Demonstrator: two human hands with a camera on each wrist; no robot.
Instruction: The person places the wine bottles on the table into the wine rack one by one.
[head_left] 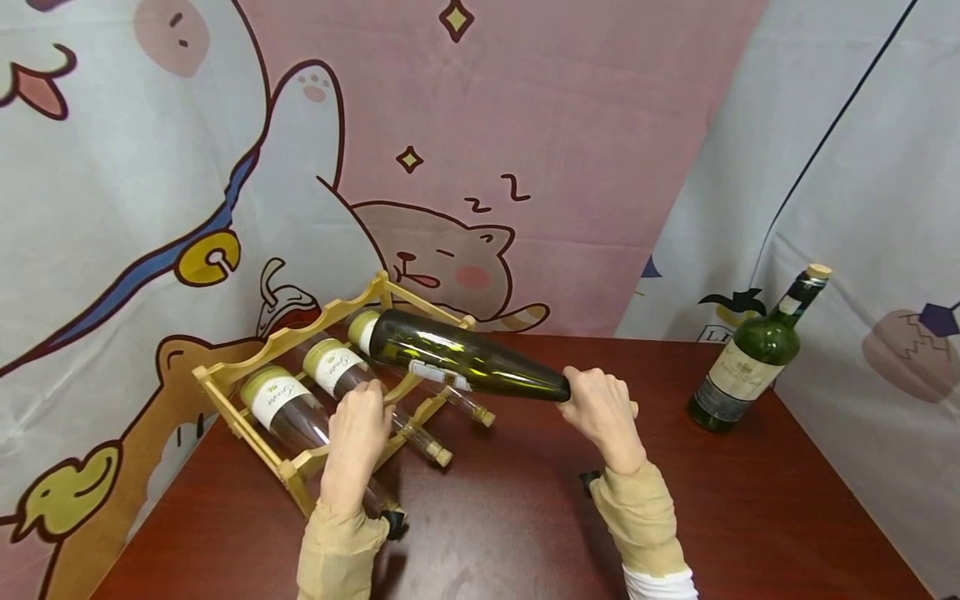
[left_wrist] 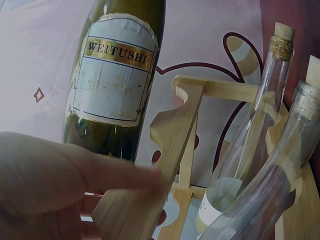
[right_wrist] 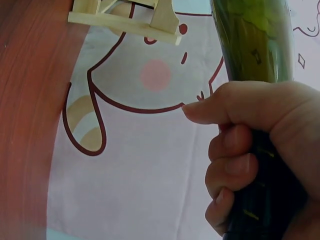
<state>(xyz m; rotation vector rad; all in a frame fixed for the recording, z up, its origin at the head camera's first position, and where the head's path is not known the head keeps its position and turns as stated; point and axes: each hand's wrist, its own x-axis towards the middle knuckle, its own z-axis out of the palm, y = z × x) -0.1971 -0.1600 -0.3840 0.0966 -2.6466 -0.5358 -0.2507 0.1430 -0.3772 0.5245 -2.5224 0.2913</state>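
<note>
My right hand (head_left: pixel 600 408) grips the neck of a dark green wine bottle (head_left: pixel 465 354), held tilted over the far part of a wooden wine rack (head_left: pixel 300 467). The bottle's base points left toward the rack. In the left wrist view its white label reads WEITUSHI. My left hand (head_left: pixel 358 437) holds a wooden rail of the rack, thumb on the near face and fingers behind. Three clear corked bottles lie in the rack: a near bottle (head_left: pixel 281 408), a middle bottle (head_left: pixel 333 367) and a far bottle (head_left: pixel 363 329), partly hidden behind the green one.
A second green wine bottle (head_left: pixel 750 358) with a cork and a cream label stands upright at the right on the dark red-brown table (head_left: pixel 517 517). Behind the table hangs a cartoon-printed cloth (head_left: pixel 570 167). The clear bottles' corked necks stick out from the rack toward the right.
</note>
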